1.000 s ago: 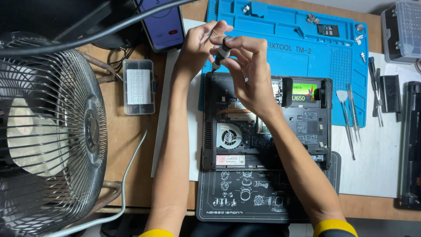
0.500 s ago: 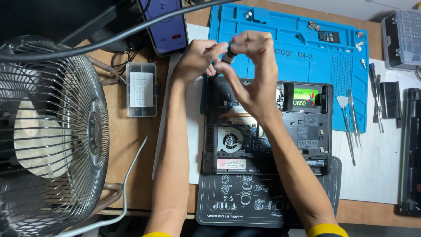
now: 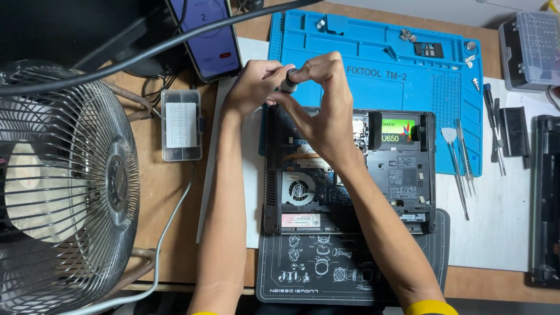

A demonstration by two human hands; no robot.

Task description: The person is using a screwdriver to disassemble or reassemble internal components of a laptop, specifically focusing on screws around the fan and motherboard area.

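Both hands are meeting over the far edge of the opened laptop, the left hand pinching the side of a small dark screwdriver while the right hand is curling over its top, fingers closed round the handle (the tip is hidden behind the fingers). Just beneath the right wrist the laptop's round fan is showing, beyond the knuckles a blue mat is lying, and to the left of the left forearm a small clear box is sitting near a wire-caged fan, with a phone just beyond the left hand.
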